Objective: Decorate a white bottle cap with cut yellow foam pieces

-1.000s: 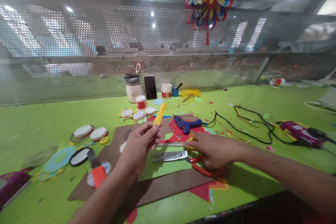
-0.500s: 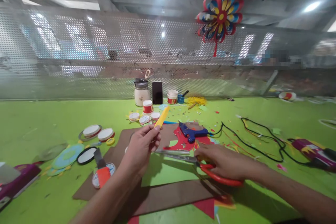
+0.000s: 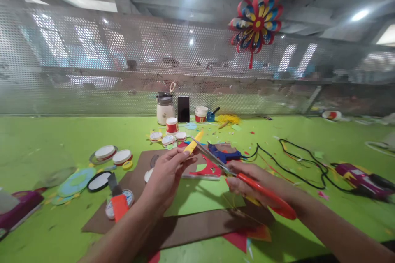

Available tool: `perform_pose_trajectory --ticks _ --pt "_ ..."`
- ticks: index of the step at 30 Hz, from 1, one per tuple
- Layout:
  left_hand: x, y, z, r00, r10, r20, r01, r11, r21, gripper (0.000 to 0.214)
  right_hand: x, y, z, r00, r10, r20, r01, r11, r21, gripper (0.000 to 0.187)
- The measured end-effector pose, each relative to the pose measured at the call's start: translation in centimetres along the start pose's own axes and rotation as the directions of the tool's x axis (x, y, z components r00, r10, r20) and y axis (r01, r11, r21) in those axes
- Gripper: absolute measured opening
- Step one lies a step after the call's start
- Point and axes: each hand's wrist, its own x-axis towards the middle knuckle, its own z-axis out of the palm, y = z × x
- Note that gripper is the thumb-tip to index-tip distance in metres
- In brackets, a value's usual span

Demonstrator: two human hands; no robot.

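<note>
My left hand [image 3: 171, 168] pinches a narrow yellow paper strip [image 3: 194, 143] between thumb and fingers, its free end pointing up and right. In my right hand [image 3: 247, 176] are scissors with red handles [image 3: 267, 195]; their blades reach up-left to the strip, with the tips at its side. I cannot tell whether the blades cut into it. Beneath both hands lie a light green paper sheet [image 3: 203, 197] and brown cardboard [image 3: 197, 226]. A blue glue gun [image 3: 224, 154] rests on red paper with cut-out shapes [image 3: 211, 168] just beyond the scissors.
An orange-handled scraper [image 3: 119, 203] lies left of my left forearm. White-lidded tubs [image 3: 172, 125], a bottle [image 3: 166, 109] and a phone [image 3: 183, 109] stand at the back. A black cord [image 3: 308, 178] runs across the right side. A paper flower [image 3: 257, 24] hangs above.
My right hand has raised the scissors and turned the blades up toward the yellow strip. The strip has tilted further right and dropped slightly. The view has shifted a little.
</note>
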Motion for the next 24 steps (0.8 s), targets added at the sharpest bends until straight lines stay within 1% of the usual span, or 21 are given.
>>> perform_pose_trajectory --ticks 3,5,8,11,14,16,19,24 --pt "-0.1 -0.2 0.0 1.000 0.011 0.016 -0.011 1.000 0.001 0.009 0.0 -0.4 0.4 1.000 -0.014 -0.006 0.014 1.000 -0.017 0.038" --pt "-0.4 -0.2 0.1 0.999 0.014 0.035 -0.015 1.000 0.003 0.009 -0.1 -0.6 0.9 0.999 -0.014 -0.041 0.013 1.000 -0.019 0.038" --pt "-0.7 0.0 0.6 0.999 0.019 0.032 -0.019 1.000 0.010 0.010 -0.1 -0.9 1.6 0.998 -0.019 -0.062 0.022 0.999 0.046 0.038" --pt "-1.0 0.6 1.1 1.000 0.026 0.008 -0.027 0.999 0.034 0.014 -0.1 -1.0 2.2 0.998 -0.005 -0.060 0.011 0.994 0.109 0.036" --pt "-1.5 1.4 1.7 0.999 0.052 0.004 -0.052 0.998 0.047 0.016 -0.1 -1.0 2.3 0.997 -0.029 -0.071 0.036 0.994 0.099 0.035" --pt "-1.7 1.8 1.9 0.997 0.072 0.000 -0.072 0.994 0.076 0.014 -0.1 -0.9 2.3 0.998 -0.021 -0.066 0.028 0.995 0.098 0.035" --pt "-1.8 1.8 1.8 0.996 0.087 -0.003 -0.086 0.988 0.131 0.012 -0.2 -0.7 2.4 0.997 -0.012 -0.081 0.019 0.996 0.086 0.036" --pt "-1.3 0.9 0.9 0.998 0.054 0.022 -0.057 0.990 0.128 0.011 -0.5 -0.4 2.6 0.997 -0.021 -0.070 0.030 0.992 0.121 0.037"
